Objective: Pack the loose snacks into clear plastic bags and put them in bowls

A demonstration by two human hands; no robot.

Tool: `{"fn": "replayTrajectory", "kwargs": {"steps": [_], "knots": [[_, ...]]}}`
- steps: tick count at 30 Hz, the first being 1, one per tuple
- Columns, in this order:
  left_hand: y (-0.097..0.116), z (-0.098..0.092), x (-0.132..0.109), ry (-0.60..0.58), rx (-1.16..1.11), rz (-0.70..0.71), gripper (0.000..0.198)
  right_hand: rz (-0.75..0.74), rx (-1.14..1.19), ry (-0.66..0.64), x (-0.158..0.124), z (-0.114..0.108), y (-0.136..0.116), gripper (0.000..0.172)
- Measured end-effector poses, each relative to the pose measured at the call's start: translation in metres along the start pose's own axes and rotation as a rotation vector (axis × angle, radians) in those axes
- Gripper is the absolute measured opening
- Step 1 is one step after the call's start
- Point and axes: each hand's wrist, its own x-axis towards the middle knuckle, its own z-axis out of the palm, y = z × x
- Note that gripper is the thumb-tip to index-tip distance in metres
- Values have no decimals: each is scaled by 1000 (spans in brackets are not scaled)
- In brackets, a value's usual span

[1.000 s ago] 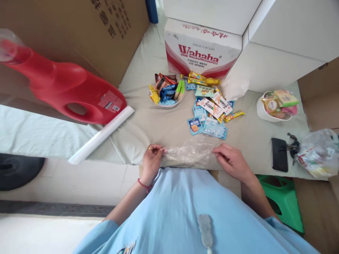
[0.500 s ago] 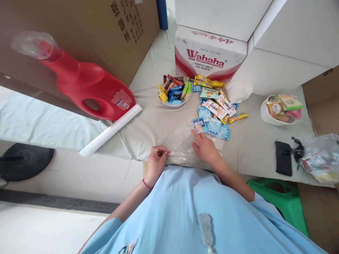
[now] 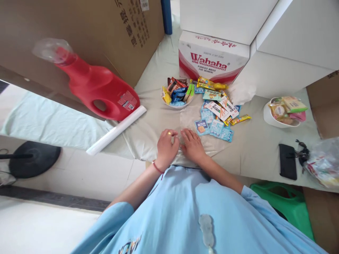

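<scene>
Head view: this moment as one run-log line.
left hand: curled, grip unclear | right hand: palm-down on clear plastic | snack packets: loose pile beyond right hand | bowl: snacks inside, left of packets

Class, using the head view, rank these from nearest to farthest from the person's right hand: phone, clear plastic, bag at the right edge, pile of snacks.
From the right hand:
1. Clear plastic, directly at the hand.
2. Pile of snacks, ahead and to the right.
3. Phone, well off to the right.
4. Bag, past the phone at the right edge.
</scene>
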Motion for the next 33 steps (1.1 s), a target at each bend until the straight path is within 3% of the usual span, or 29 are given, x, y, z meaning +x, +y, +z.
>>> {"fn": "replayTrajectory", "kwargs": {"steps": [2, 5, 8, 13, 19, 21, 23, 26, 28, 30, 33], "knots": [[-2, 17, 16, -76, 133, -94, 14, 44, 35, 42, -6, 4, 8, 71], [-5, 41, 24, -206, 296, -82, 25, 75, 74, 89, -14, 9, 17, 73], [-6, 53, 21, -203, 290, -65, 26, 83, 88, 100, -20, 11, 20, 72], [-23, 44, 16, -79, 186, -212, 30, 108, 77, 76, -21, 4, 17, 66], [-51, 29, 0, 5, 225, -323, 21, 79, 6, -11, -23, -4, -6, 59], [-55, 28, -6, 76, 280, -244, 21, 69, -7, -28, -22, -6, -13, 57], [-55, 27, -9, 76, 331, -65, 20, 74, -12, -41, -20, -6, -16, 56], [-50, 27, -6, -114, 335, 239, 27, 90, -19, -53, -20, -7, -16, 54], [-46, 27, 0, -229, 324, 342, 37, 100, -25, -53, -23, -7, -14, 53], [-43, 29, 6, -257, 332, 297, 48, 123, -26, -54, -31, -8, -11, 53], [-39, 34, 14, -183, 348, 93, 49, 158, -17, -59, -45, -9, -6, 55]]}}
